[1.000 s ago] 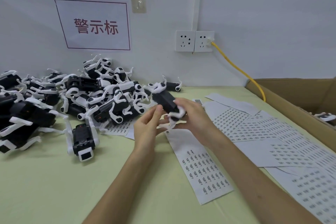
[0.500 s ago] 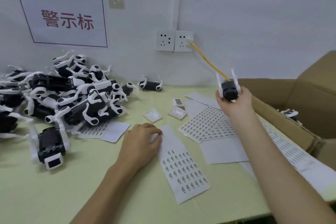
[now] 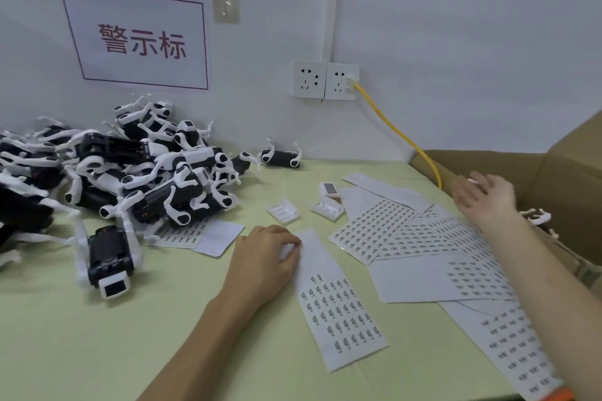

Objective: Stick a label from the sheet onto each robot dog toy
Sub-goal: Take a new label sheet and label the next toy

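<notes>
Black bodies and white legs on the robot dog toys (image 3: 136, 172), heaped in a tangle at the left of the table (image 3: 97, 352) against the wall. One toy (image 3: 109, 259) lying apart from the heap, nearer, screen end forward. Label sheet (image 3: 338, 306) flat mid-table, rows of small dark labels on its lower part, top bare. Left hand (image 3: 264, 262) resting on the sheet's top end, fingers loosely bent, pressing, gripping nothing. Right hand (image 3: 485, 198) over the cardboard box (image 3: 570, 179) at the right, fingers spread and released, empty. More sheets (image 3: 423, 238) fanned beside. Pale green tabletop; white wall with sign (image 3: 140, 39), sockets (image 3: 324, 80), yellow cable (image 3: 400, 137).
</notes>
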Motion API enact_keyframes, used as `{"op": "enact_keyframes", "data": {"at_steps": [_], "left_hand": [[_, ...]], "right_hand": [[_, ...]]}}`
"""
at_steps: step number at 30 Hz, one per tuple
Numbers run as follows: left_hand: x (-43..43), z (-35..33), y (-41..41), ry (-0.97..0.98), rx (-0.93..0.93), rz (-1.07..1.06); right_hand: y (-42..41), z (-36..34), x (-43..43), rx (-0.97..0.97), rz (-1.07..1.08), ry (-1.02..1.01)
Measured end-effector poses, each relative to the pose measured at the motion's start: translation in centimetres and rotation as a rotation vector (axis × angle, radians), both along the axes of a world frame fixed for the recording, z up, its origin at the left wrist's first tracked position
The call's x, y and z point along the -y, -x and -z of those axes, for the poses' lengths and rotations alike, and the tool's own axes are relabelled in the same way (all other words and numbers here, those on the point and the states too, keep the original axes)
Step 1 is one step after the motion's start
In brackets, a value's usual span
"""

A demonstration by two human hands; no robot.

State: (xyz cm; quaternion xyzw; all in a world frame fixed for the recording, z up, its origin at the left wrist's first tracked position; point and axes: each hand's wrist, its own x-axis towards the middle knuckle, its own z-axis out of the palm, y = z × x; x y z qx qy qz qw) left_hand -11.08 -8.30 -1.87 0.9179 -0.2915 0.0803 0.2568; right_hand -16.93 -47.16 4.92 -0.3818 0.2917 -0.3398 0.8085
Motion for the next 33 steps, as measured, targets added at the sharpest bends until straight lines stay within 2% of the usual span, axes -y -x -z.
{"op": "enact_keyframes", "data": {"at_steps": [3,6,10,13,16,20,27,29,33], "left_hand": [[0.0,-0.1,0.1,0.009,-0.005,0.005],[0.0,-0.1,0.1,0.014,-0.010,0.013],[0.0,-0.2,0.1,0.029,0.003,0.027],[-0.1,-0.3,0.1,0.080,-0.005,0.024],[-0.2,-0.2,0.3,0.149,-0.016,0.027],[-0.2,0.0,0.2,0.172,-0.009,0.021],[-0.1,0.0,0.1,0.139,-0.057,0.044],[0.0,0.0,-0.1,0.114,-0.049,0.041],[-0.1,-0.2,-0.1,0.148,-0.068,0.035]], "right_hand": [[-1.7,-0.5,-4.9,-0.110,-0.191,0.230],[-3.5,-1.1,-11.4,-0.237,-0.378,0.643],[-6.3,-1.5,-21.5,-0.210,-0.621,1.140],[-9.3,-0.6,-27.3,-0.198,-0.687,1.520],[-12.2,0.5,-30.3,-0.310,-0.731,1.742],[-15.3,2.1,-31.4,-0.381,-0.777,1.838],[-16.9,3.3,-30.5,-0.227,-0.778,1.810],[-16.4,2.5,-29.3,-0.169,-0.800,1.738],[-14.5,0.6,-27.8,-0.082,-0.898,1.411]]}}
